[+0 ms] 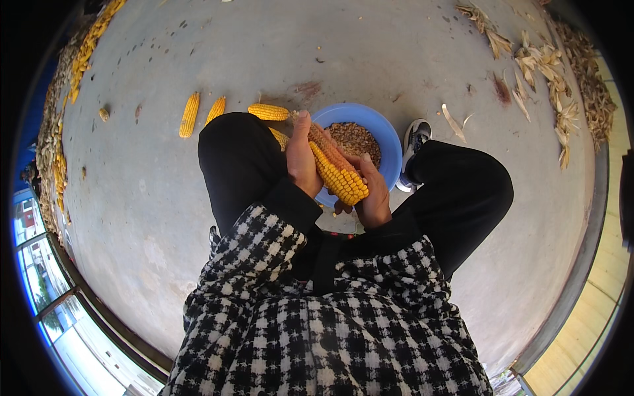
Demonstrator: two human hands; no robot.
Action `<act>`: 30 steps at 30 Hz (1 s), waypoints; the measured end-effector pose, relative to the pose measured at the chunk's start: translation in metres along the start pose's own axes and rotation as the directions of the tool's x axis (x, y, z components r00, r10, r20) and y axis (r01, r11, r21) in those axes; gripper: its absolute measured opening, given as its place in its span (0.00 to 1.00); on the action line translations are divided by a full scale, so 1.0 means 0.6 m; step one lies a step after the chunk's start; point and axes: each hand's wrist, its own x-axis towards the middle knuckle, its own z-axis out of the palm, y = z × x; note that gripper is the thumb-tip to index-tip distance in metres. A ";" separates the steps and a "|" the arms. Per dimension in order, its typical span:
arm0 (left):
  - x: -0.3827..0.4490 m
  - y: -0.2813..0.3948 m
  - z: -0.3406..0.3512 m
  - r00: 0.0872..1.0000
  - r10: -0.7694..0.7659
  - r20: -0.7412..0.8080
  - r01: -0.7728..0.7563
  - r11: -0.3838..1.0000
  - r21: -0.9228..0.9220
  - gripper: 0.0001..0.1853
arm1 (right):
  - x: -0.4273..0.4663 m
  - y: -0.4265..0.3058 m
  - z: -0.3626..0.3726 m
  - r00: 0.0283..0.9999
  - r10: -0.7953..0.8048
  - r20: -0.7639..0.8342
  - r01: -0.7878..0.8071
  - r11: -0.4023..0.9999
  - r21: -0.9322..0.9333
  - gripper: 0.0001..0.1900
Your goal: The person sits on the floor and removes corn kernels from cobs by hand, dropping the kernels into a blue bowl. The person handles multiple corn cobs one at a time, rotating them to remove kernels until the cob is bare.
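Both my hands grip one ear of dried corn (342,180), tilted above a blue plastic basin (391,148). My left hand (303,158) holds its upper end, the thumb along the side. My right hand (375,195) wraps the lower end, with the thumb against the yellow kernels. Part of the cob is bare and reddish, while kernels still cover its lower end and one side. Loose kernels (356,141) lie in the basin, which stands between my legs. My hands and the ear hide part of the basin.
Whole corn ears (189,115) lie on the concrete floor (247,54) left of the basin, some partly behind my knee (237,148). My shoe (416,143) stands close to the basin's right side. Dry husks (550,74) lie at right; corn is heaped (89,49) along the left.
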 end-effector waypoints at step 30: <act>0.018 -0.015 -0.010 0.975 0.220 0.038 -0.219 0.911 0.349 0.20 | 0.014 0.021 -0.017 0.954 0.261 0.147 -0.292 0.918 0.268 0.36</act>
